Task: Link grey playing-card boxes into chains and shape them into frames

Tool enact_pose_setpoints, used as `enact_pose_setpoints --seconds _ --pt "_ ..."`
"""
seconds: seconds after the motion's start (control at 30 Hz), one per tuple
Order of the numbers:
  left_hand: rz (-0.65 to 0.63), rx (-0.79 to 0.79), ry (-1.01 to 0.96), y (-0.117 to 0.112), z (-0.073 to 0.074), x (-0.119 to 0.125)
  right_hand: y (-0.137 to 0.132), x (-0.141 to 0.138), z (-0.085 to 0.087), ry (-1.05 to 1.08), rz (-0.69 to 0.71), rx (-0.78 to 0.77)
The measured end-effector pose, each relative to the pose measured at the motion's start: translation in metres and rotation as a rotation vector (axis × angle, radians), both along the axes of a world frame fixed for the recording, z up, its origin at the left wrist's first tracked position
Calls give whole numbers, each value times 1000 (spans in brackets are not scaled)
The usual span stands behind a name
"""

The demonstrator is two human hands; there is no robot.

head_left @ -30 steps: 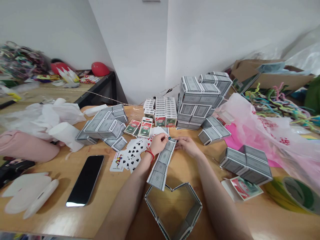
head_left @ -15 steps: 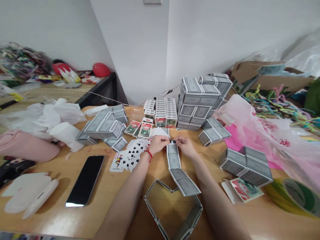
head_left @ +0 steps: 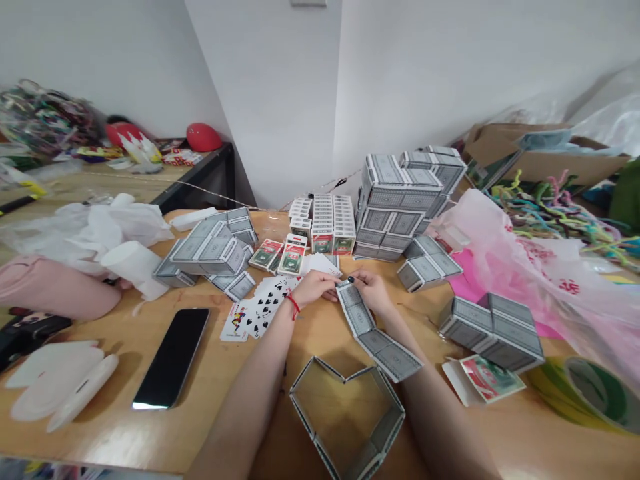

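Observation:
A strip of joined playing cards [head_left: 369, 331], grey patterned backs up, bends partway along its length. My left hand [head_left: 316, 285], with a red string bracelet at the wrist, is closed on the strip's far end. At the same end my right hand [head_left: 369, 288] pinches the other edge, its dark thumbnail on top. The strip's near end hangs over my right forearm. Below it, a heart-shaped frame of folded cards [head_left: 320, 443] stands on the table. Left of my left hand lie fanned loose playing cards [head_left: 267, 308], faces up, with a joker among them.
Card boxes [head_left: 323, 223] stand in rows at the back, beside a tall stack of card-built blocks [head_left: 393, 207]. More card blocks [head_left: 493, 330] are at right, near a tape roll [head_left: 595, 393]. A phone [head_left: 173, 357] and a pink case [head_left: 55, 287] lie left.
The strip's near end has swung right and up, away from the heart frame. My left fingers have shifted slightly left and the right hand has turned a little.

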State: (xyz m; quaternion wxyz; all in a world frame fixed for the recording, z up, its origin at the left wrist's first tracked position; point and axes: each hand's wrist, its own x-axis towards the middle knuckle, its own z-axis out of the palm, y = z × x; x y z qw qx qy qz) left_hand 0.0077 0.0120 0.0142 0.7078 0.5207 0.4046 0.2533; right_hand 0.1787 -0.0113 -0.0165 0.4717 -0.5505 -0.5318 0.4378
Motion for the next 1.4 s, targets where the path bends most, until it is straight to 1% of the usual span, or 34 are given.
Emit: enact_pose_setpoints --seconds 0.13,0.27,0.4,0.5,0.63,0.77,0.87,0.93,1.0,1.07,1.17,1.27,1.4 --pt "-20 -13 -26 2 -3 -1 0 -1 -1 -24 -23 -1" --pt "-14 25 -60 4 -9 -2 1 -2 0 -59 -67 46" --pt "79 53 -92 5 -13 1 2 -3 2 -83 -74 86" --pt "157 64 -90 5 -16 4 2 -4 4 -171 -50 91" --pt "228 82 -114 4 -16 9 1 -4 7 -269 -24 76" --pt "275 128 -99 3 -18 13 3 0 4 -249 18 60" --pt "256 198 -37 3 -21 16 5 3 -2 -168 5 27" --pt "196 262 38 3 -25 17 7 2 -5 -122 -16 29" --pt "134 332 122 3 -27 18 6 0 -5 -132 -30 49" --pt "112 373 186 3 -28 19 5 -3 -4 -193 -29 76" --pt "141 369 220 3 -25 20 1 -6 -2 -286 -11 109" --pt "166 351 244 2 -22 22 -1 -7 -1 -337 -7 129" --pt "187 260 228 3 -19 22 -2 -8 0 -359 -7 135"
